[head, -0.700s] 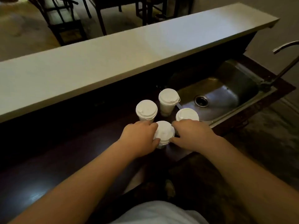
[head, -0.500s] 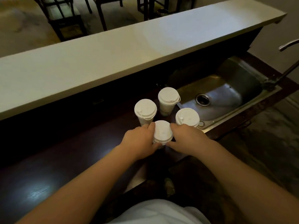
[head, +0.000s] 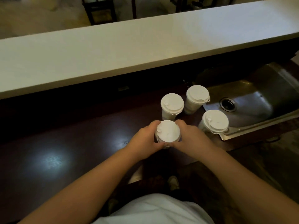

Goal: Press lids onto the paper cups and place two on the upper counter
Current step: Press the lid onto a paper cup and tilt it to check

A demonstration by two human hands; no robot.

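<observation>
Head view: left hand (head: 146, 139) and right hand (head: 190, 137) wrap nearest cup (head: 168, 131), fingers curled round rim; thin paper, likely crushable, grip low on wall.

Dark wooden lower counter (head: 68, 143) — three lidded paper cups (head: 172, 105) stand on it beside the sink (head: 252, 101).

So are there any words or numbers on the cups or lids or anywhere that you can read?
No words or numbers can be read anywhere.
The four cups, like the one held by the left hand and right hand, have plain white lids with no print showing.
The upper counter is bare white.
The sink shows no label.
</observation>
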